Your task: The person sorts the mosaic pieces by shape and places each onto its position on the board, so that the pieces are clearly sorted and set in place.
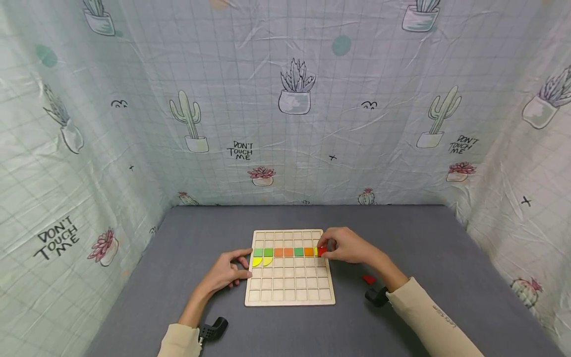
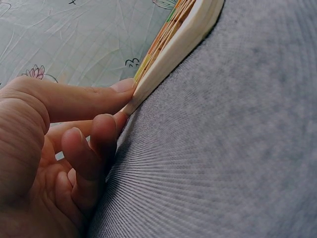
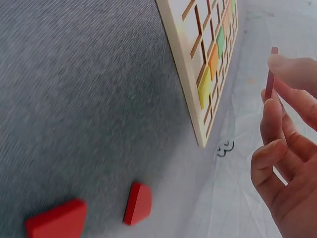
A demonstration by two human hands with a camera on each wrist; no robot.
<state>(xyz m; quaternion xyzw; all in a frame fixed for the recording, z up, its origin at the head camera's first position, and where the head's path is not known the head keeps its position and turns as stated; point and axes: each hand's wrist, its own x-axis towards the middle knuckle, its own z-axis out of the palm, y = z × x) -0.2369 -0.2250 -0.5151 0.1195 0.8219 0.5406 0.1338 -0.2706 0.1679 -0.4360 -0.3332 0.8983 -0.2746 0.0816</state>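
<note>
A red, flat piece (image 1: 322, 252) is pinched between the thumb and fingers of the right hand (image 1: 349, 246), and in the head view it overlaps the yellow tile (image 3: 204, 88) at the right end of a row on the pale wooden grid board (image 1: 290, 296). The right wrist view shows the piece nearly edge-on. The left hand (image 1: 223, 271) has its thumb and index finger spread apart, their tips touching the board's left edge.

In the same row lie green tiles (image 1: 299, 252) and orange tiles (image 1: 283, 252); just below, at the left, sit two yellow quarter-round pieces (image 1: 262, 261). Two loose red pieces (image 3: 138, 203) rest on the grey surface (image 1: 290, 329) to the board's right, near the right forearm. Behind hangs a pale, cactus-printed cloth (image 1: 241, 74).
</note>
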